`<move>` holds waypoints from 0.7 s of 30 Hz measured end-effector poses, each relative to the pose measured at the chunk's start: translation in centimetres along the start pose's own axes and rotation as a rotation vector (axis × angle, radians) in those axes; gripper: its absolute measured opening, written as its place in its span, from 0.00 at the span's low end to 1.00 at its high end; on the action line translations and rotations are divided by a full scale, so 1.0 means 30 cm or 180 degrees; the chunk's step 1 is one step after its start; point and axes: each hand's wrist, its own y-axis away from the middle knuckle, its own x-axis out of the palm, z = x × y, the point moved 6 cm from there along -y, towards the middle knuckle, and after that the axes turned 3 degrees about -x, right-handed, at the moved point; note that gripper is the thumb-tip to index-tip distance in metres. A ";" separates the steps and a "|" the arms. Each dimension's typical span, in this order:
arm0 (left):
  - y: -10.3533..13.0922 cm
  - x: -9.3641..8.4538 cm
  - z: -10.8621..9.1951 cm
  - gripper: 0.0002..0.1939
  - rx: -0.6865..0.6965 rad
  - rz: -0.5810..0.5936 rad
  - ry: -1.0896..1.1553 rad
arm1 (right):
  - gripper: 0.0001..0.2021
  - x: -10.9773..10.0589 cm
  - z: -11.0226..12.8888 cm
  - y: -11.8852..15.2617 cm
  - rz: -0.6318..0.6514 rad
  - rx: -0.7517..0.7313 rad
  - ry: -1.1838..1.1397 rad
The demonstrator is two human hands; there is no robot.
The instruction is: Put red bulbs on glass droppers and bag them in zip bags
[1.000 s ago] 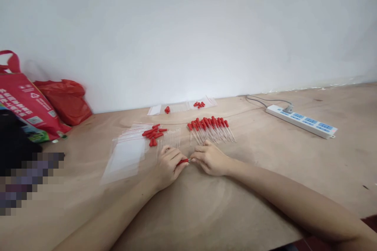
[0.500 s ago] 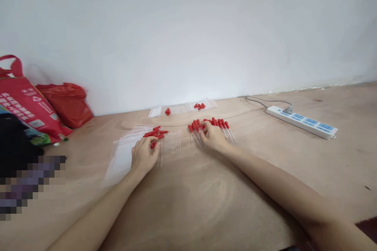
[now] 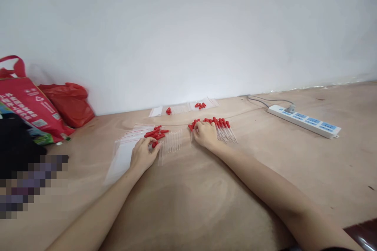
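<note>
My left hand (image 3: 144, 153) rests low over the table, its thumb and fingers closed around a red rubber bulb (image 3: 154, 144). Just behind it lies a pile of loose red bulbs (image 3: 153, 132) on clear zip bags (image 3: 120, 160). To its right, thin glass tubes (image 3: 172, 142) lie side by side. My right hand (image 3: 205, 135) is bent over a row of droppers (image 3: 224, 125), glass tubes topped with red bulbs. Its fingertips are closed at the row's left end, on a red-bulbed dropper by the look of it; the hand hides part of the row.
Against the wall, another clear bag (image 3: 180, 109) holds tubes and red bulbs. A white power strip (image 3: 304, 120) with a plugged-in grey cord lies at the right. A red shopping bag (image 3: 22, 106) and a red plastic bag (image 3: 69, 102) stand at the left.
My right hand has shifted left along the dropper row, uncovering more tubes on its right side. My left hand stays at the same spot with the red bulb.
</note>
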 end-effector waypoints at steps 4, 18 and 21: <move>-0.001 0.002 0.000 0.08 -0.0010 0.0013 0.0088 | 0.10 0.005 0.090 0.009 0.0083 -0.0336 -0.0028; -0.002 -0.006 0.008 0.10 -0.0721 0.0476 -0.0564 | 0.13 0.087 0.177 -0.059 0.1351 0.0590 -0.0211; -0.001 -0.006 0.005 0.11 -0.0720 0.0474 -0.0572 | 0.13 0.093 0.182 -0.065 0.1463 0.0631 -0.0222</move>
